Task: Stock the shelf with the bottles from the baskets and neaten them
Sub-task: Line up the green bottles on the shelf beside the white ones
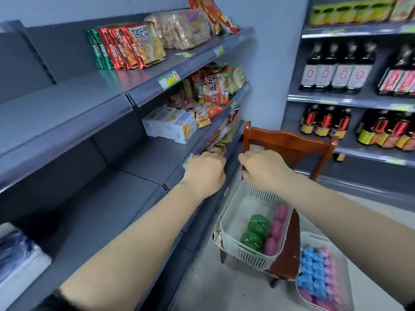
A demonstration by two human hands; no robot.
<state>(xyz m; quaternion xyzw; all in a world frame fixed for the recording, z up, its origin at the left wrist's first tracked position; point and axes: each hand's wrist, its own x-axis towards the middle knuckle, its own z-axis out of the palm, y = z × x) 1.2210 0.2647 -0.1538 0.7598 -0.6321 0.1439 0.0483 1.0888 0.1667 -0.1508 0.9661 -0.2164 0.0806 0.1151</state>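
Bare forearms reach past the grey metal shelf (139,194); the left hand (205,170) and right hand (262,168) hover above the white slotted plastic basket (247,252) on a wooden chair (289,254), grip state unclear. Green and pink bottles (262,232) lie inside, long axes apparently along the basket's length, awaiting stocking.

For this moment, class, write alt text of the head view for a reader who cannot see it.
Two bare hands reach forward in a shop aisle: the left hand near the shelf edge, the right hand at the far rim of a white basket on a wooden chair. The basket holds green bottles and pink bottles.
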